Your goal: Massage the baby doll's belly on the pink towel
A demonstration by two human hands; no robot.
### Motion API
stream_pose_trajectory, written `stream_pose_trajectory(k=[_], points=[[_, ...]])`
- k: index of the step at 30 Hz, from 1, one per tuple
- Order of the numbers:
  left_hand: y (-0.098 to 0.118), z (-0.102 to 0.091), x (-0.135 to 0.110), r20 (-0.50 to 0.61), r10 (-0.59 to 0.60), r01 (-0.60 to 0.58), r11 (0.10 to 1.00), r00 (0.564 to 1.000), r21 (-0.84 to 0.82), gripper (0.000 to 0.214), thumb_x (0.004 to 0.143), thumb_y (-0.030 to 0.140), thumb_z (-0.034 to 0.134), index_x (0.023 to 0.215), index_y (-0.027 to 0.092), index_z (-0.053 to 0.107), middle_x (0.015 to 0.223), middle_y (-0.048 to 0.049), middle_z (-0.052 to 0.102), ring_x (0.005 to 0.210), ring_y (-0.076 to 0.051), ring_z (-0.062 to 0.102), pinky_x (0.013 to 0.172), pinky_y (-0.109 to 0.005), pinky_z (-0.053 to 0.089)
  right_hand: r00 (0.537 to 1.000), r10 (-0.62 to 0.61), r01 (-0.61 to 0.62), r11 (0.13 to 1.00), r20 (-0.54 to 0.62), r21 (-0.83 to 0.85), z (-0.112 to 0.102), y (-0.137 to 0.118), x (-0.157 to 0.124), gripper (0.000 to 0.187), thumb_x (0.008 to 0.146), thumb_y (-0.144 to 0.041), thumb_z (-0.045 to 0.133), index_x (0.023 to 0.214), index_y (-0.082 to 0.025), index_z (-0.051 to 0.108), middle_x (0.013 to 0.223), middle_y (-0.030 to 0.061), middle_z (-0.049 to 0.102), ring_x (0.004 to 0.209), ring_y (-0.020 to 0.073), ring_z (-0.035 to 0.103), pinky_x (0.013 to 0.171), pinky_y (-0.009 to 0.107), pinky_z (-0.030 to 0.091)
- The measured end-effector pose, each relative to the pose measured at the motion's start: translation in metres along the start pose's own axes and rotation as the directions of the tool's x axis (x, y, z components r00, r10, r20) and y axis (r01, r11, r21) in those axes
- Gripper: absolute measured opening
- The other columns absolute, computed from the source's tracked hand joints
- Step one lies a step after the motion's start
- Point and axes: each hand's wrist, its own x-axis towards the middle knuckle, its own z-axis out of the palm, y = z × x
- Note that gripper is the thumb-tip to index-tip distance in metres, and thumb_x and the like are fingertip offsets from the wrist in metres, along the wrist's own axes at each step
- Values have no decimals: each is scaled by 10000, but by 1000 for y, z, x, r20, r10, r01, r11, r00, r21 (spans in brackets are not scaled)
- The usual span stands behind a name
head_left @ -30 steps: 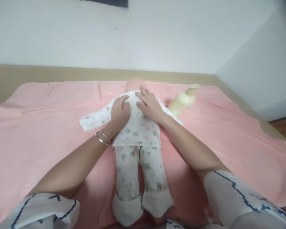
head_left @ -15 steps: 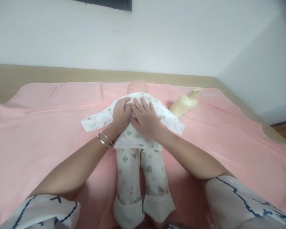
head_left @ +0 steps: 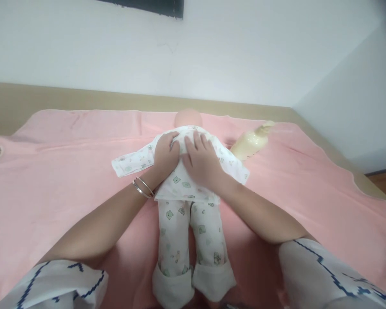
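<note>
Best to press lightly and evenly with the right hand (head_left: 203, 162), released and spread, while steadying with the left hand (head_left: 166, 156) (grasping or not, impossible to tell) the clothed doll (head_left: 187, 190), laid head-first toward the far edge of the pink blanket (head_left: 70, 180).

A pale yellow pump bottle (head_left: 250, 143) sits over on the right, near the far edge of a pink cloth (head_left: 67, 180) with wavy borders. The cloth is spread across a tan surface (head_left: 16, 96) that meets the white wall (head_left: 231, 56), where a dark panel (head_left: 161, 6) shows high up.
</note>
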Motion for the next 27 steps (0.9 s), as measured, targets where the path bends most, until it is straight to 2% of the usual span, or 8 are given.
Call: stream_pose_trajectory(k=[3,5,7,10,14,21,25,27], points=[[-2,0,0,-8,-5,4,1000,1000,-7,410,889,250,437,1216,186,677,1284,-85,720,1233,-249,633,1143,-431,485,994,-101,101,995,40,8,-2,-10,-8,622,1008,-327,386,1587,-99,385,1712,122,270,1593,435,156,1274,685,168],[-2,0,0,-5,5,-5,1000,1000,-11,416,898,251,421,1220,182,675,1280,-88,720,1230,-243,634,1137,-424,487,986,-146,142,989,82,46,-4,-3,-2,625,997,-331,408,1585,-119,395,1711,74,282,1605,396,147,1294,668,135],[-2,0,1,3,18,-18,1000,1000,-10,409,905,258,425,1221,190,675,1288,-82,719,1238,-242,630,1144,-427,479,981,-167,159,984,102,84,-6,11,11,597,1001,-347,413,1576,-186,421,1711,44,290,1610,352,168,1299,649,136],[0,-1,0,6,22,-22,1000,1000,-7,386,909,282,460,1222,206,673,1311,-77,712,1259,-251,620,1164,-445,462,989,-129,119,986,79,116,-6,32,28,577,1022,-395,393,1571,-224,432,1716,70,273,1603,340,203,1280,639,182],[2,-1,-1,10,7,-7,1000,1000,-3,385,917,329,483,1231,203,667,1329,-83,702,1269,-261,615,1169,-454,461,992,-114,107,987,50,119,-5,41,34,596,1030,-415,380,1578,-185,417,1715,105,269,1591,356,231,1271,611,214],[1,0,1,14,19,-19,1000,1000,16,386,914,340,488,1222,196,670,1315,-92,707,1262,-268,619,1166,-454,465,1000,-31,31,999,-3,16,0,12,11,571,1045,-340,328,1569,-130,416,1694,172,296,1573,391,259,1255,634,240],[-1,-1,1,23,21,-21,1000,1000,4,394,911,367,491,1221,198,666,1306,-92,709,1248,-264,628,1148,-446,478,984,-178,178,984,-9,-9,1,-8,-8,620,1015,-297,359,1577,-35,373,1675,195,329,1591,361,230,1311,589,164],[-1,-1,1,20,27,-27,1000,999,-1,388,914,377,497,1214,197,664,1299,-97,711,1240,-266,631,1139,-453,482,972,-234,234,972,-4,-16,0,-13,-12,621,1010,-276,355,1585,-39,361,1662,203,351,1588,332,257,1325,562,151]])
